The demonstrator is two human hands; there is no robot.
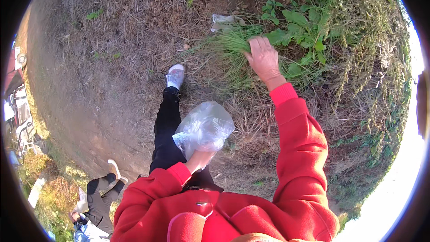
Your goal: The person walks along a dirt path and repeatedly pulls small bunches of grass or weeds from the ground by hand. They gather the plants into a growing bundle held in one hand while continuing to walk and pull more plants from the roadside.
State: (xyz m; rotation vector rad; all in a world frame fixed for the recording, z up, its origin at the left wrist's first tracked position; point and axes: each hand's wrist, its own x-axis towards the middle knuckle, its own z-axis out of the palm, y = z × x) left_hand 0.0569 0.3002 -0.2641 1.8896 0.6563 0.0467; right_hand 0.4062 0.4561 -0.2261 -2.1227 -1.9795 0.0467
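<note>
"What's nearest?"

"A red jacket (154,201), then the left hand (200,158), closed on a clear plastic bag (207,123) (the film veils its fingers)."

"And the right hand (263,59)?"

"Curled at a tuft of thin green grass (230,45), toward the weedy right edge of the ground (112,85); its fingertips are hidden, so I can't tell whether they pinch."

"Farther out?"

"Broad-leaved weeds (298,31) beside the tuft; near the ground's left edge, another person in dark trousers (97,204)."
</note>
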